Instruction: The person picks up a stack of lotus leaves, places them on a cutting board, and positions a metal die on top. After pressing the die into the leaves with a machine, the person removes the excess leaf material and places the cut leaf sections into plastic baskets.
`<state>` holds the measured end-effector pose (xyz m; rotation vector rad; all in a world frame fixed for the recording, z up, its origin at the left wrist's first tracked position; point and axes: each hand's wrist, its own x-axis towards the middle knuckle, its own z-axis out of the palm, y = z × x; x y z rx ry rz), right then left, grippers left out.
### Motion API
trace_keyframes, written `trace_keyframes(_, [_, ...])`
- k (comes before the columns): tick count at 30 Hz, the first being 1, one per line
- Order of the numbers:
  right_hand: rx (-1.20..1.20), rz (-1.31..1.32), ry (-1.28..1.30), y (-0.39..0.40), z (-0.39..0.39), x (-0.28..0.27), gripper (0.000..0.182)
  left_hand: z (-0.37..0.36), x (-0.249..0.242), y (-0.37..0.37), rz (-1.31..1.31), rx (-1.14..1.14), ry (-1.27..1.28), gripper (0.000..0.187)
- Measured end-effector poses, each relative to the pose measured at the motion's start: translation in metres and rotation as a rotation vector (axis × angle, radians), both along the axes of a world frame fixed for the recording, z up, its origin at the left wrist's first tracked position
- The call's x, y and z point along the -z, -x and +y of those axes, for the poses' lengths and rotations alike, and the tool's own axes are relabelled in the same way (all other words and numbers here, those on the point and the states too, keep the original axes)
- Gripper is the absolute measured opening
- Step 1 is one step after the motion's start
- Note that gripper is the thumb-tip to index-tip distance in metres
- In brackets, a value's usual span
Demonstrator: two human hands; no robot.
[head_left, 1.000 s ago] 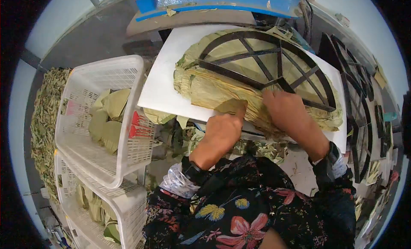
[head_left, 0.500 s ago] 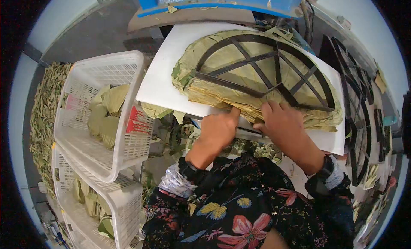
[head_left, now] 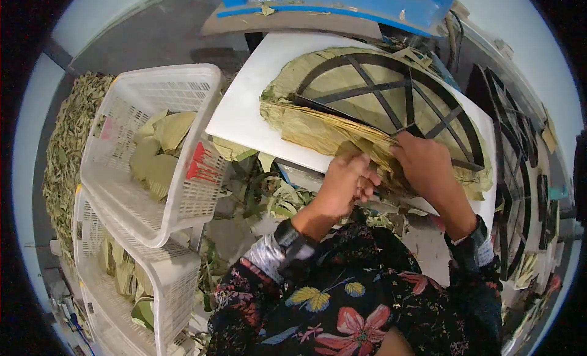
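A thick stack of dried leaves (head_left: 318,128) lies on a white board (head_left: 241,114), its front edge bent and ragged. On top rests a black half-round metal cutting frame (head_left: 382,93) with crossing bars. My right hand (head_left: 423,166) is closed over the front of the stack, fingers at the frame's straight edge. Just left of it, my left hand (head_left: 345,183) is turned with its fingers curled in at the leaf edges. What lies inside those curled fingers is hidden.
Stacked white plastic baskets (head_left: 160,224) on the left hold cut leaves (head_left: 156,163). Behind them is a large leaf heap (head_left: 70,154). A blue machine part (head_left: 336,6) overhangs the board's far side. More black frames (head_left: 510,154) stand at the right. Leaf scraps (head_left: 278,194) lie below the board.
My left hand has moved slightly right and down, turning with its fingers curling in. My right hand has shifted a little right. The leaf edges between them look more bunched.
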<state>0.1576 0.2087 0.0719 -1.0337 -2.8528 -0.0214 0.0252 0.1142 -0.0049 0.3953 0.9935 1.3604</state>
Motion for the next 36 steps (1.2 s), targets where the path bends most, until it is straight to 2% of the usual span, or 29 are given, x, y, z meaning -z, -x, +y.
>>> trace_keyframes(1, [0.004,0.014,0.007,0.0,0.0,0.0,0.021,0.006,-0.003,0.004,-0.156,0.008,0.067,0.024])
trace_keyframes(2, [0.002,0.018,0.005,0.0,0.0,-0.001,0.021,0.012,-0.007,0.006,-0.151,0.006,0.065,0.024])
trace_keyframes(4, [0.008,0.025,-0.01,0.001,0.0,-0.001,0.021,0.021,-0.017,0.005,-0.044,0.052,0.106,0.021])
trace_keyframes(7, [0.028,-0.005,-0.035,0.001,0.003,0.004,0.022,0.032,-0.008,0.003,0.014,0.115,0.132,0.019])
trace_keyframes(14, [0.128,0.043,-0.09,0.025,0.011,0.025,0.017,0.03,-0.01,0.004,0.076,0.123,0.119,0.014])
trace_keyframes(16, [0.078,-0.053,-0.153,0.032,0.012,0.032,0.01,0.031,-0.013,0.006,0.097,0.123,0.104,0.011])
trace_keyframes(20, [0.047,-0.021,-0.078,0.03,0.002,0.024,0.012,0.031,-0.018,0.016,0.127,0.156,0.099,0.01])
trace_keyframes(23, [0.006,0.025,-0.103,0.029,-0.005,0.018,0.014,0.023,-0.021,0.03,0.254,0.235,0.048,0.015])
trace_keyframes(25, [-0.04,0.032,-0.159,0.029,-0.009,0.017,0.014,0.015,-0.011,0.034,0.565,0.273,-0.061,0.022])
trace_keyframes(26, [-0.038,0.031,-0.153,0.029,-0.007,0.023,0.014,0.011,-0.002,0.036,0.563,0.277,-0.056,0.022])
trace_keyframes(28, [-0.07,-0.011,-0.206,0.025,0.0,0.038,0.015,0.004,0.014,0.036,1.719,0.119,-0.475,0.024])
trace_keyframes(29, [-0.063,-0.022,-0.203,0.023,0.005,0.035,0.015,0.0,-0.008,0.036,1.747,0.423,-0.209,0.019])
trace_keyframes(34, [-0.11,-0.175,-0.121,0.008,0.004,0.014,0.012,0.003,0.001,0.035,1.893,0.515,-0.216,0.016])
trace_keyframes(36, [-0.176,-0.149,-0.13,-0.005,-0.004,0.018,0.01,0.001,0.0,0.031,1.887,0.349,-0.184,0.014])
